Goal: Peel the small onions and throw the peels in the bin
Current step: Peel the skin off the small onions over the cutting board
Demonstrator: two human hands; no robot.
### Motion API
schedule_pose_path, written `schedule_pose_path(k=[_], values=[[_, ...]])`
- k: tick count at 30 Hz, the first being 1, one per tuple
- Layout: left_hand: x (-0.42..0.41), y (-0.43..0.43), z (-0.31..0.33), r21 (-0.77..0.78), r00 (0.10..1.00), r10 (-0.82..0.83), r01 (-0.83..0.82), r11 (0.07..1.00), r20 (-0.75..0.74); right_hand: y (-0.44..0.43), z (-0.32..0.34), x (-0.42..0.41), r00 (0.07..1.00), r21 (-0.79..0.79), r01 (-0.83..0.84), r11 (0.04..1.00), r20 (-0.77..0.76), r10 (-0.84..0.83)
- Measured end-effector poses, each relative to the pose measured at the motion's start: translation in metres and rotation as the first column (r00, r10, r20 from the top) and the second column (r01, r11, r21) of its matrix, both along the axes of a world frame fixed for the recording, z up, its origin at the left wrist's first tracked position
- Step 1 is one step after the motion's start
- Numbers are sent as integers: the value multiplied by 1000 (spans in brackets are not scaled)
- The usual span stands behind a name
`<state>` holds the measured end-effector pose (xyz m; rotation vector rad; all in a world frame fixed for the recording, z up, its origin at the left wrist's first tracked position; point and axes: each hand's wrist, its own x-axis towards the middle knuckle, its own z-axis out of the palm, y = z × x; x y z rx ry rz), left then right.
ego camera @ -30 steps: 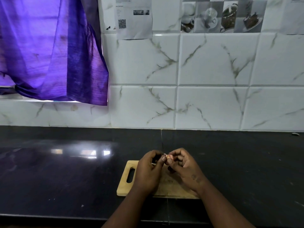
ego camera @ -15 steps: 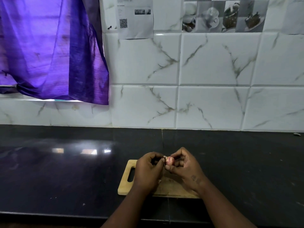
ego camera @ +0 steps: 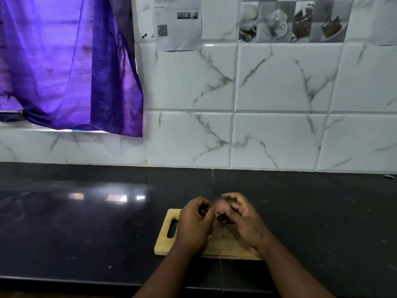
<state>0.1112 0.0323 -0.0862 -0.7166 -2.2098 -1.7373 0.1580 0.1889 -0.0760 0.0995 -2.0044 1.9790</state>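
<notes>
A small pinkish onion (ego camera: 220, 208) is held between both hands above a wooden cutting board (ego camera: 166, 244). My left hand (ego camera: 194, 224) curls its fingers in and pinches at the onion's left side. Around the onion's right side my right hand (ego camera: 242, 218) has its fingers curled, blurred by motion. Most of the onion is hidden by the fingers. No bin is in view.
The board lies on a black countertop (ego camera: 86, 222) near its front edge. White marble-pattern tiles (ego camera: 279, 136) form the back wall. A purple curtain (ego camera: 64, 72) hangs at the upper left. Small specks lie on the counter.
Both hands stay above the board with the onion. The right hand's fingers have shifted over the onion, now blurred, and less of the onion shows than half a second ago.
</notes>
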Motion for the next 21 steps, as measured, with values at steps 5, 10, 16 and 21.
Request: schedule_pose_path(k=[5, 10, 16, 21], values=[[0, 0, 0, -6, 1000, -8, 8, 1000, 11, 2, -2, 1, 999, 56, 23, 998, -38, -21], [-1, 0, -1, -2, 998, -55, 55, 998, 24, 3, -2, 2, 1000, 51, 20, 999, -18, -19], [-2, 0, -2, 106, 992, -98, 90, 990, 74, 3, -3, 0, 1000, 18, 6, 1000, 13, -6], [-3, 0, -2, 86, 991, -87, 78, 993, 104, 0, -2, 1, 1000, 7, 2, 1000, 5, -2]])
